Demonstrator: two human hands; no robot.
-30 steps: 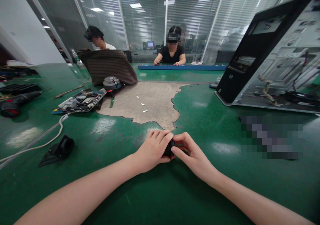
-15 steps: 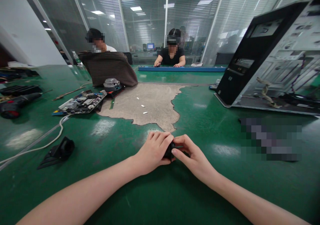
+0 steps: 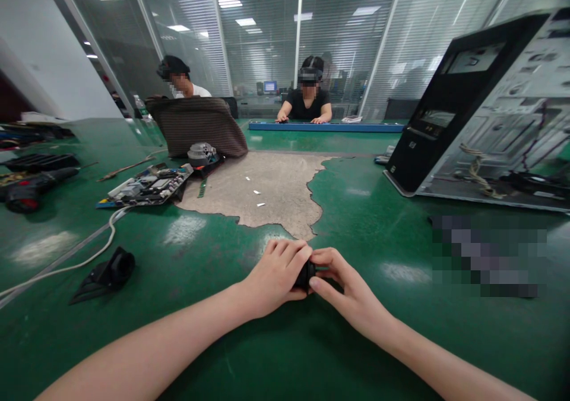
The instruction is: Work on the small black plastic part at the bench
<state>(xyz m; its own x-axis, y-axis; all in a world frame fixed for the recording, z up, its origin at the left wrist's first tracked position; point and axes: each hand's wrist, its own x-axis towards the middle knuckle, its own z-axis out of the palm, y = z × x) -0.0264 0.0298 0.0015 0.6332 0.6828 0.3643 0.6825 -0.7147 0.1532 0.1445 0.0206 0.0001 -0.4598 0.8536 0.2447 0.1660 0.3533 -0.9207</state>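
L hand (image 3: 278, 276) & R hand (image 3: 356, 297) hold small blk part (image 3: 305, 275) at green tabletop (image 3: 267, 359), w/ PC case (image 3: 445, 92) at far R.

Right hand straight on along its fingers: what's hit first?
Most likely the black part at the fingertips of the right hand, then the left hand around it; depth is unclear.

One held black part (image 3: 304, 277) and three white scraps (image 3: 257, 192) show.
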